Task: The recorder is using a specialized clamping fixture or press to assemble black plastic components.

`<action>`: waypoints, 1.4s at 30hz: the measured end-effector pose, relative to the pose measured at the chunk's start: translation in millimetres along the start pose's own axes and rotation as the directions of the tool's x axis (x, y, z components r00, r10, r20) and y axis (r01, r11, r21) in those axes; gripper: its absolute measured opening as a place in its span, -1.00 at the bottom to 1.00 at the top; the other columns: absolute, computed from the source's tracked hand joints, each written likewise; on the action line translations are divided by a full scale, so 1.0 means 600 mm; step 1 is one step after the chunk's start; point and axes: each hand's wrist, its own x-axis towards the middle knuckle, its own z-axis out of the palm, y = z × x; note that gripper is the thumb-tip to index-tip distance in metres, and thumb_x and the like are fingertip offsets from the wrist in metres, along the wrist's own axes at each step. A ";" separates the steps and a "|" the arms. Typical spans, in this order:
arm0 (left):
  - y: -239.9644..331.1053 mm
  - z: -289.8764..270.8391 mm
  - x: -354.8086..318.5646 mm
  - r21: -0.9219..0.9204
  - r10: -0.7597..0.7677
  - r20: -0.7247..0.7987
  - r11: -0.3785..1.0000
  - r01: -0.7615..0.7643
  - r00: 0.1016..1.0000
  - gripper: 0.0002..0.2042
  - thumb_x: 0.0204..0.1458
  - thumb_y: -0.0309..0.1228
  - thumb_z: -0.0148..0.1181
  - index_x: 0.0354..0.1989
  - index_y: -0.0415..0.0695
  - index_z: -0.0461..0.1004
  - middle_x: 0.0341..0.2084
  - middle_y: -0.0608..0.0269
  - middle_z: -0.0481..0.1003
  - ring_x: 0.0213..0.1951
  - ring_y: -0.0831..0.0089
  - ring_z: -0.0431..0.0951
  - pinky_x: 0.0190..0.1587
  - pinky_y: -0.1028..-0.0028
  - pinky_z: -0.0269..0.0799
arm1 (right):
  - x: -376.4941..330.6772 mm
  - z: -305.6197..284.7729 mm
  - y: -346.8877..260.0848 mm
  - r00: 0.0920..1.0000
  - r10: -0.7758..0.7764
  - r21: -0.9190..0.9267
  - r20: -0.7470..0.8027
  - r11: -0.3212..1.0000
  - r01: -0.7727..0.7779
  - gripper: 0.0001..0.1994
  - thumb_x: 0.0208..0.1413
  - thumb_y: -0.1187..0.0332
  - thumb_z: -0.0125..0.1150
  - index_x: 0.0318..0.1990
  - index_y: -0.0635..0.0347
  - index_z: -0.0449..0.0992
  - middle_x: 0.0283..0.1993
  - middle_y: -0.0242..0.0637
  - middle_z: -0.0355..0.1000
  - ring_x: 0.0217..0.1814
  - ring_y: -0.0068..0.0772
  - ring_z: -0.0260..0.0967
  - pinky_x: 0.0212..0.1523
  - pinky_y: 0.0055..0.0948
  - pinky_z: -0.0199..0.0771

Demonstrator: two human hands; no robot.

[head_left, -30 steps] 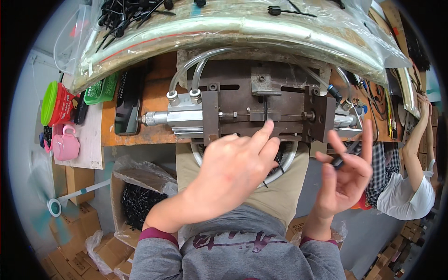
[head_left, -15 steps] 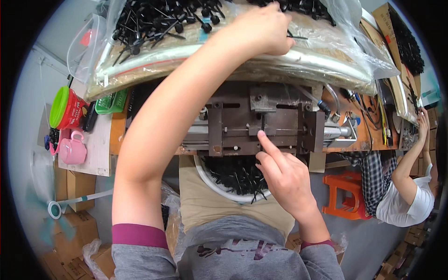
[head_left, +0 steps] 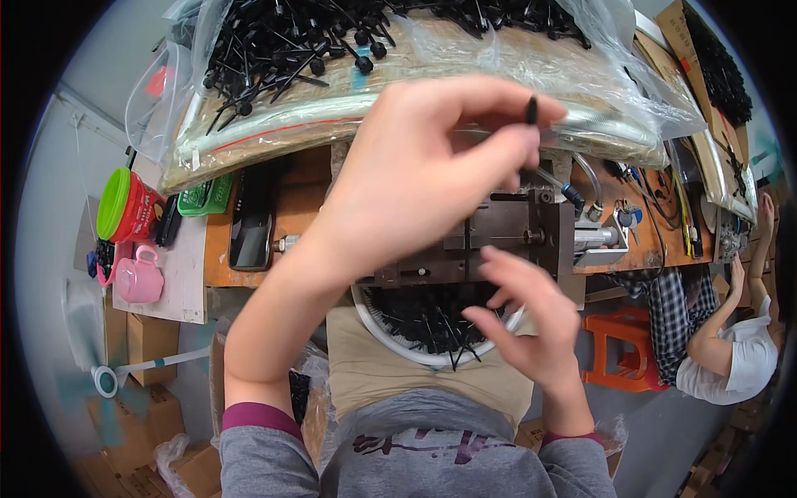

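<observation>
Gripping a small black piece (head_left: 532,110) between thumb and fingertips, the person's left hand (head_left: 419,162) is raised above a dark metal fixture (head_left: 508,220); from where I stand, blur makes the piece's exact shape hard to tell. The right hand (head_left: 535,311) has its fingers parted, thumb well apart from them, near the fixture's close edge. Beneath, a white-rimmed round container (head_left: 423,361) holds black pieces, and beyond the wooden worktop's (head_left: 303,199) fixture, more lie heaped on a plastic-wrapped tray (head_left: 440,54).
</observation>
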 end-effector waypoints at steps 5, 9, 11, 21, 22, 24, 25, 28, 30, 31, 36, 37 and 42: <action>0.001 0.030 -0.100 -0.532 -0.298 0.195 0.768 0.356 0.935 -0.65 0.23 -0.49 0.08 0.16 -0.36 0.39 -0.20 0.22 0.54 -0.38 0.65 0.45 -0.27 0.61 0.42 | -0.010 0.001 -0.019 0.954 0.165 0.472 -0.249 0.881 -0.029 -0.43 -0.20 0.66 0.46 0.08 0.36 0.45 0.05 0.01 0.46 -0.05 -0.36 0.54 -0.20 -0.51 0.59; -0.021 0.045 -0.150 -0.693 -0.426 0.285 0.528 0.491 0.859 -0.52 0.27 -0.44 0.04 0.33 -0.35 0.19 -0.22 0.33 0.44 -0.37 0.69 0.36 -0.25 0.63 0.37 | -0.023 -0.025 -0.010 0.991 -0.129 0.259 -0.022 0.957 0.130 -0.61 -0.24 0.65 0.49 -0.14 0.38 0.58 -0.17 -0.07 0.59 -0.24 -0.25 0.60 -0.25 -0.44 0.63; -0.022 0.048 -0.164 -0.702 -0.447 0.255 0.524 0.483 0.857 -0.49 0.27 -0.42 0.03 0.36 -0.34 0.15 -0.21 0.34 0.43 -0.36 0.69 0.35 -0.25 0.63 0.34 | -0.031 -0.004 -0.047 0.987 0.135 0.474 -0.083 0.877 -0.080 -0.63 -0.24 0.63 0.50 -0.17 0.38 0.59 -0.19 -0.07 0.59 -0.23 -0.26 0.60 -0.25 -0.44 0.63; -0.043 0.049 -0.205 -0.639 -0.484 0.090 0.642 0.423 0.870 -0.33 0.25 -0.51 -0.02 0.48 -0.26 -0.16 0.35 -0.08 0.17 -0.15 0.62 0.37 -0.07 0.58 0.33 | -0.029 0.011 -0.006 0.990 -0.119 -0.084 -0.079 0.990 0.112 -0.71 -0.20 0.68 0.38 -0.22 0.36 0.58 0.13 0.04 0.42 -0.14 -0.23 0.57 -0.17 -0.41 0.63; -0.044 0.048 -0.208 -0.627 -0.461 0.059 0.673 0.392 0.885 -0.33 0.24 -0.53 -0.02 0.48 -0.27 -0.17 0.34 -0.10 0.17 -0.08 0.56 0.39 -0.01 0.54 0.34 | -0.029 0.015 0.003 0.995 -0.097 -0.129 -0.028 0.987 0.093 -0.70 -0.20 0.68 0.35 -0.21 0.36 0.57 0.14 0.04 0.42 -0.13 -0.21 0.56 -0.15 -0.40 0.62; -0.033 0.049 -0.218 -0.590 -0.418 -0.008 0.735 0.333 0.908 -0.33 0.21 -0.58 -0.03 0.47 -0.32 -0.17 0.33 -0.15 0.18 0.12 0.35 0.39 0.15 0.43 0.34 | -0.026 0.027 0.018 0.996 -0.057 -0.205 0.071 0.976 0.070 -0.70 -0.19 0.68 0.31 -0.21 0.35 0.53 0.15 0.04 0.43 -0.11 -0.18 0.56 -0.10 -0.39 0.61; -0.028 0.048 -0.223 -0.570 -0.398 -0.037 0.762 0.307 0.917 -0.33 0.19 -0.62 -0.04 0.46 -0.36 -0.16 0.32 -0.20 0.18 0.24 0.21 0.37 0.24 0.35 0.32 | -0.024 0.034 0.026 0.988 -0.096 -0.267 0.118 0.956 0.125 -0.72 -0.17 0.62 0.26 -0.20 0.33 0.50 0.18 0.03 0.42 -0.15 -0.19 0.57 -0.14 -0.39 0.60; -0.011 0.044 -0.219 -0.394 -0.346 -0.149 0.880 0.265 0.926 -0.36 0.18 -0.67 -0.07 0.44 -0.38 -0.12 0.28 -0.26 0.22 0.25 0.12 0.37 0.27 0.31 0.32 | -0.014 0.043 0.020 0.982 -0.112 -0.415 0.154 0.894 0.167 -0.75 -0.14 0.53 0.24 -0.22 0.31 0.50 0.16 0.01 0.45 -0.25 -0.27 0.56 -0.25 -0.41 0.58; -0.019 0.035 -0.223 -0.226 -0.246 -0.215 0.954 0.197 0.945 -0.41 0.13 -0.73 -0.01 0.38 -0.42 0.05 0.15 -0.28 0.38 0.08 0.10 0.54 0.14 0.30 0.47 | -0.002 0.041 0.013 0.981 -0.106 -0.473 0.165 0.864 0.173 -0.76 -0.13 0.48 0.24 -0.24 0.29 0.50 0.14 -0.01 0.46 -0.40 -0.38 0.51 -0.36 -0.45 0.51; -0.018 0.027 -0.228 -0.185 -0.227 -0.205 0.964 0.190 0.952 -0.43 0.11 -0.73 0.02 0.35 -0.44 0.10 0.11 -0.28 0.41 0.02 0.11 0.58 0.09 0.30 0.51 | 0.001 0.040 0.008 0.980 -0.095 -0.492 0.176 0.854 0.172 -0.77 -0.14 0.49 0.24 -0.24 0.28 0.49 0.14 -0.02 0.47 -0.44 -0.41 0.49 -0.38 -0.46 0.50; -0.030 0.012 -0.245 0.072 -0.043 -0.305 0.995 0.068 0.951 -0.58 -0.13 -0.73 0.38 -0.02 -0.36 0.53 -0.11 -0.06 0.59 -0.13 0.25 0.67 -0.10 0.43 0.62 | 0.011 0.033 -0.006 0.968 -0.071 -0.544 0.240 0.816 0.195 -0.77 -0.16 0.49 0.25 -0.26 0.24 0.49 0.12 -0.07 0.48 -0.53 -0.48 0.42 -0.44 -0.50 0.45; -0.028 0.016 -0.244 0.055 -0.068 -0.372 0.994 0.095 0.926 -0.63 -0.21 -0.67 0.46 -0.14 -0.30 0.59 -0.19 -0.02 0.62 -0.18 0.32 0.67 -0.17 0.45 0.63 | 0.013 0.031 -0.009 0.966 -0.068 -0.552 0.251 0.809 0.200 -0.77 -0.17 0.49 0.25 -0.26 0.24 0.49 0.12 -0.07 0.48 -0.55 -0.49 0.41 -0.44 -0.51 0.44; -0.023 -0.014 -0.249 0.392 0.168 -0.329 0.919 -0.027 0.929 -0.61 -0.27 -0.62 0.51 -0.16 -0.20 0.65 -0.24 0.12 0.56 -0.34 0.49 0.57 -0.37 0.55 0.56 | 0.074 0.001 -0.035 0.939 -0.053 -0.381 0.341 0.905 0.189 -0.71 -0.16 0.44 0.40 -0.22 0.19 0.50 -0.04 -0.14 0.53 -0.39 -0.28 0.52 -0.37 -0.39 0.52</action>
